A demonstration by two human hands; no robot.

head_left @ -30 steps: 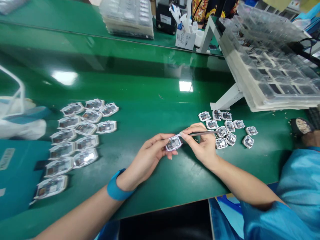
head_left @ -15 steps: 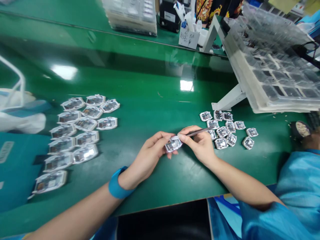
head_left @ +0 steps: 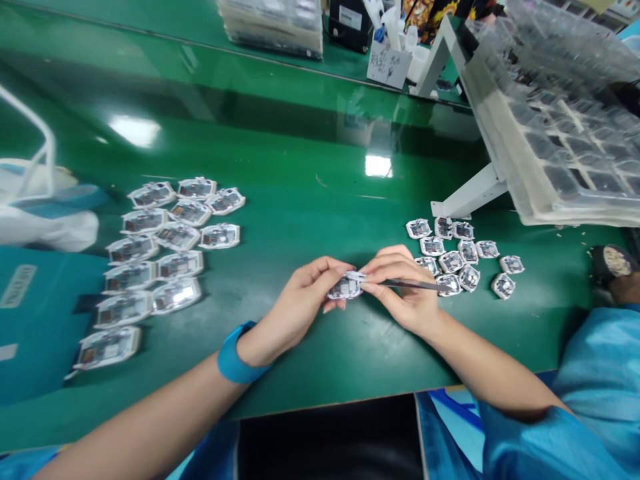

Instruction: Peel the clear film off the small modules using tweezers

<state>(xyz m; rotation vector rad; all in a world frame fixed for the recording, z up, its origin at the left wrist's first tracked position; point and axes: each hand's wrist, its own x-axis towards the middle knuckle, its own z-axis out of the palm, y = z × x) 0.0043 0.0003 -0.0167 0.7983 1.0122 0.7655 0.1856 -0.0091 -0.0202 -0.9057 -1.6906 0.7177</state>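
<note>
My left hand (head_left: 305, 297), with a blue band at the wrist, is closed on a small white-framed electronic unit (head_left: 344, 287) above the green table. My right hand (head_left: 403, 290) is closed on thin dark tweezers (head_left: 417, 285), its fingertips at the unit's right edge. The tweezers lie nearly level, their rear end pointing right. Several similar units (head_left: 177, 236) stand in slanting rows on the left, and several more (head_left: 451, 261) are grouped to the right of my right hand.
A white-legged stand (head_left: 475, 190) holds clear compartment trays (head_left: 575, 147) at the upper right. A teal bag (head_left: 40, 320) lies far left. Behind are a pen holder (head_left: 389, 65) and stacked trays (head_left: 273, 27). Another person's blue sleeve (head_left: 600, 360) is at the right edge.
The tweezers have swung from slanting up to the right to nearly level. My right hand's fingers have shifted over the unit. The whole view has moved slightly.
</note>
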